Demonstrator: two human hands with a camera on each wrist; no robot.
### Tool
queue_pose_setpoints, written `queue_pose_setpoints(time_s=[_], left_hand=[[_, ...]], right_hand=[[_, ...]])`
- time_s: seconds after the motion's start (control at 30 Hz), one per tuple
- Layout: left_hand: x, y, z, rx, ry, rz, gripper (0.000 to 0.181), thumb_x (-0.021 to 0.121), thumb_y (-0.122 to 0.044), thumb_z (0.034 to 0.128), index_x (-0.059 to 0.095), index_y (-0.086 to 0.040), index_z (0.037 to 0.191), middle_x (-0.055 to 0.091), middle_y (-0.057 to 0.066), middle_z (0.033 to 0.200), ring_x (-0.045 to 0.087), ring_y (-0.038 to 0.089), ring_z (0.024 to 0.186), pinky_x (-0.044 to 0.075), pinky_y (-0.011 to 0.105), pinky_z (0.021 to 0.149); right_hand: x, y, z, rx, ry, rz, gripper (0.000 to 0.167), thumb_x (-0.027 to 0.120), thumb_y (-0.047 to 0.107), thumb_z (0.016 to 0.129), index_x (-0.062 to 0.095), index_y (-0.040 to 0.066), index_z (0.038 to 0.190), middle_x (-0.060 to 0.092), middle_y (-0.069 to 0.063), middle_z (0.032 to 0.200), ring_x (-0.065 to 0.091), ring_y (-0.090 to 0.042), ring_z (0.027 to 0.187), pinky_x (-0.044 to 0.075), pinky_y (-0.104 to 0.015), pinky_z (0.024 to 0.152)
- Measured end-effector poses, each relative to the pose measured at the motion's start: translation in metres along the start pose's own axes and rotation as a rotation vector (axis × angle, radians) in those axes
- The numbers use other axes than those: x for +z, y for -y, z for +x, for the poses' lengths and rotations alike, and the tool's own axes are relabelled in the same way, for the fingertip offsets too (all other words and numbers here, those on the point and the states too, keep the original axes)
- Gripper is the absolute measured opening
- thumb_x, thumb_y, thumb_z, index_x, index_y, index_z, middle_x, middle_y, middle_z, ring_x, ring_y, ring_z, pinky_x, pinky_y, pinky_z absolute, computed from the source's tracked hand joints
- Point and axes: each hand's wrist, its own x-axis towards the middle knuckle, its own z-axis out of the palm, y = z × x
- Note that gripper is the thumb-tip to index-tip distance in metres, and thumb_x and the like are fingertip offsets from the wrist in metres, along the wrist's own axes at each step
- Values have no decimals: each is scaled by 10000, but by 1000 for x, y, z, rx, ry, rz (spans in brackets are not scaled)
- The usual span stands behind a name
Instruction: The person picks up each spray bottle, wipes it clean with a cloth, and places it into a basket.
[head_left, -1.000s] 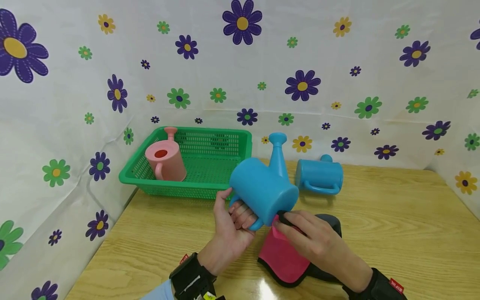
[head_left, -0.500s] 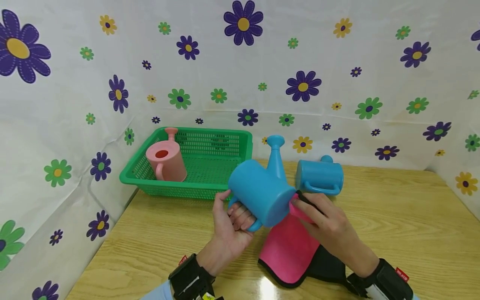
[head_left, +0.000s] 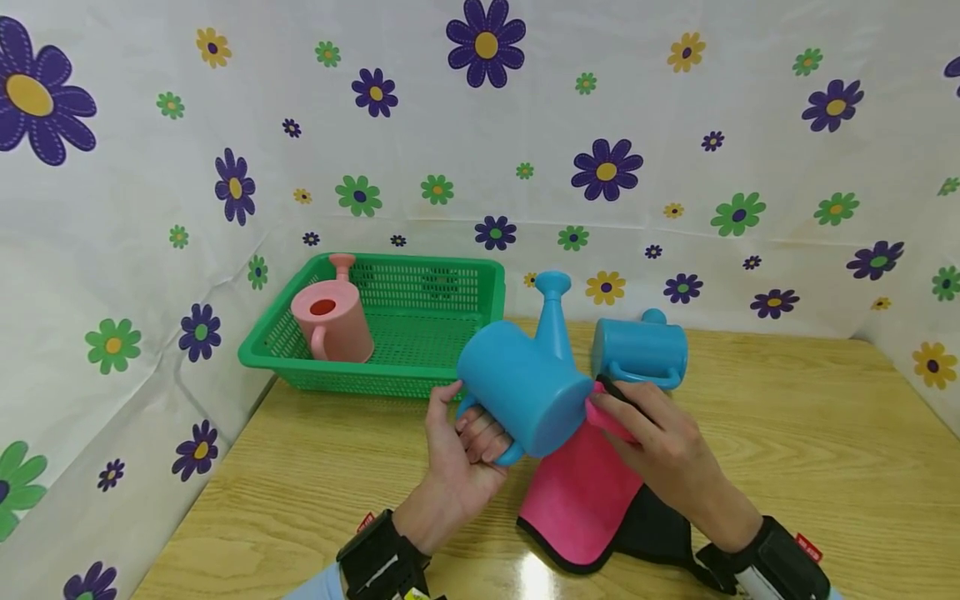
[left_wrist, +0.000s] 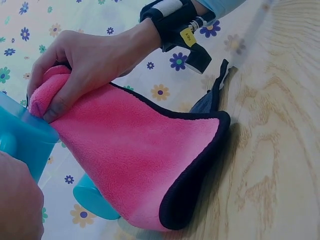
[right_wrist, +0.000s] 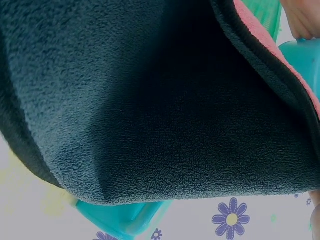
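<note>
A blue watering can [head_left: 517,383] is held tilted above the table, its spout pointing up and its base turned toward the right. My left hand [head_left: 468,467] grips its handle, fingers curled round it. My right hand [head_left: 667,442] pinches a bunched corner of a pink and dark grey cloth [head_left: 577,500] against the edge of the can's base. The rest of the cloth hangs down to the table, pink side showing in the left wrist view. In the right wrist view the cloth's dark side [right_wrist: 165,115] fills most of the frame and hides nearly all of the right hand.
A green basket [head_left: 375,371] stands at the back left, with a pink watering can [head_left: 337,321] upright in its left end. Behind my right hand a second blue watering can [head_left: 640,350] lies on its side on the wooden table [head_left: 810,467]. A flowered sheet hangs behind.
My right hand has moved up and to the right along the can's base with the cloth corner, then stayed nearly still. The left hand and the can have barely shifted.
</note>
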Motion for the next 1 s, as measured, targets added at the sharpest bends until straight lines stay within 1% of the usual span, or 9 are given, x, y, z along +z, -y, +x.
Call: queue_pose_setpoints(time_s=[0.07, 0.2, 0.27, 0.33, 0.47, 0.6, 0.73, 0.87, 1.0], left_hand=[[0, 0, 0, -2, 2, -5, 511, 408, -419, 1001, 185, -222, 586, 139, -99, 531, 133, 57, 446, 167, 188, 474], [0, 0, 0, -3, 10, -14, 514, 413, -422, 1000, 186, -223, 585, 138, -99, 531, 133, 55, 444, 161, 185, 479], [0, 0, 0, -3, 12, -17, 514, 413, -422, 1000, 186, -223, 584, 138, -100, 531, 135, 55, 441, 168, 184, 472], [0, 0, 0, -2, 13, -19, 512, 415, -419, 999, 186, -223, 585, 140, -100, 530, 141, 56, 436, 175, 186, 465], [1, -1, 0, 7, 10, -26, 509, 423, -415, 997, 187, -223, 588, 145, -98, 528, 155, 59, 427, 172, 192, 466], [2, -1, 0, 18, 19, -21, 512, 425, -417, 999, 186, -222, 591, 146, -95, 531, 159, 60, 429, 153, 194, 485], [3, -1, 0, 21, 27, -12, 513, 422, -422, 999, 189, -220, 589, 151, -97, 527, 171, 58, 425, 154, 194, 489], [4, -2, -1, 24, 32, -7, 507, 425, -422, 1000, 197, -226, 591, 161, -99, 521, 196, 55, 413, 202, 194, 458], [5, -4, -1, 22, 35, -7, 503, 431, -417, 1000, 198, -231, 595, 167, -99, 517, 219, 57, 399, 246, 200, 439]], right_hand=[[0, 1, 1, -11, -9, 1, 389, 537, 333, 1046, 729, 10, 1145, 694, -141, 1057, 675, -278, 955, 375, -165, 1144], [1, 4, 0, -20, 8, -6, 385, 535, 332, 1046, 728, 11, 1137, 695, -135, 1057, 680, -265, 948, 442, -190, 1102], [1, 5, 0, -18, 25, -12, 393, 527, 336, 1046, 727, 10, 1131, 693, -133, 1050, 682, -262, 937, 517, -224, 1028], [2, 7, 0, -19, 45, -11, 400, 512, 337, 1052, 729, 7, 1116, 694, -130, 1035, 691, -256, 921, 582, -271, 916], [3, 11, -1, -32, 114, -9, 430, 465, 354, 1064, 731, 17, 1092, 701, -118, 1020, 713, -246, 902, 615, -369, 772], [4, 16, -1, -59, 174, -20, 449, 426, 364, 1073, 728, 32, 1085, 700, -97, 1009, 712, -216, 887, 619, -362, 768], [6, 20, 1, -95, 186, -19, 429, 426, 352, 1076, 722, 42, 1094, 694, -80, 1015, 709, -194, 885, 618, -337, 768], [5, 25, 3, -126, 221, -11, 387, 438, 328, 1075, 707, 59, 1147, 688, -68, 1066, 700, -179, 913, 610, -297, 786], [3, 31, 1, -138, 287, 1, 389, 440, 340, 1072, 679, 81, 1236, 677, -62, 1128, 671, -152, 928, 591, -258, 791]])
